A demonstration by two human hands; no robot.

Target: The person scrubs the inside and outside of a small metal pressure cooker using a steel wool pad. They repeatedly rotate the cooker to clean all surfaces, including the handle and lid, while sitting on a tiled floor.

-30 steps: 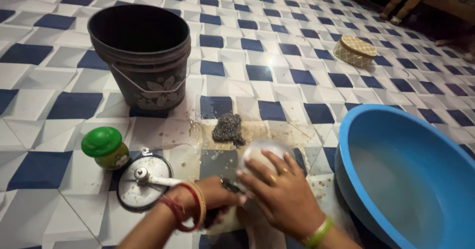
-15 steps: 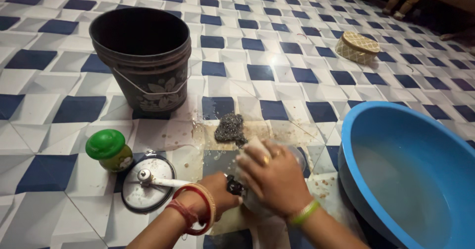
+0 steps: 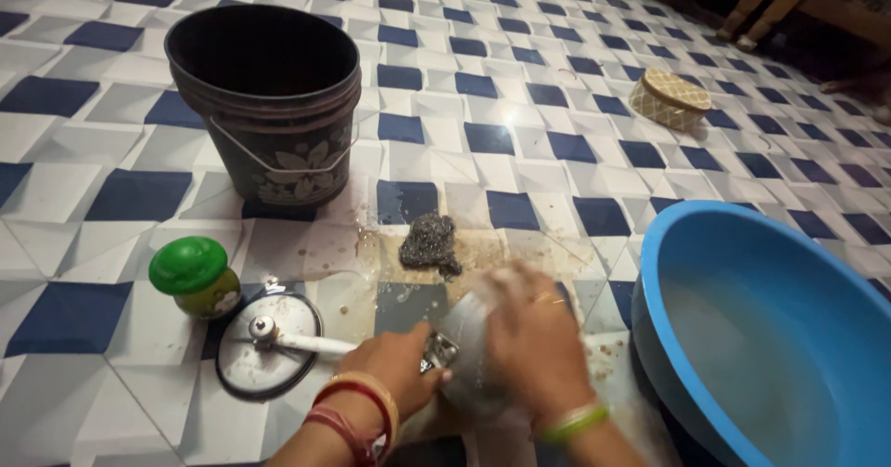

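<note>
While left hand [image 3: 394, 365] grips its handle, right hand [image 3: 529, 337] covers steel pot [image 3: 464, 337].

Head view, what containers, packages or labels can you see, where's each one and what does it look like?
Small jar: floor, left of the round lid, green domed cap, yellow-green label.
Bucket: upper left, dark grey, white flower print.
Patterned box: upper right, oval, beige lattice.
No signs or screens.

Single head view, steeply downward, close over tiled floor [image 3: 520, 105]
</note>
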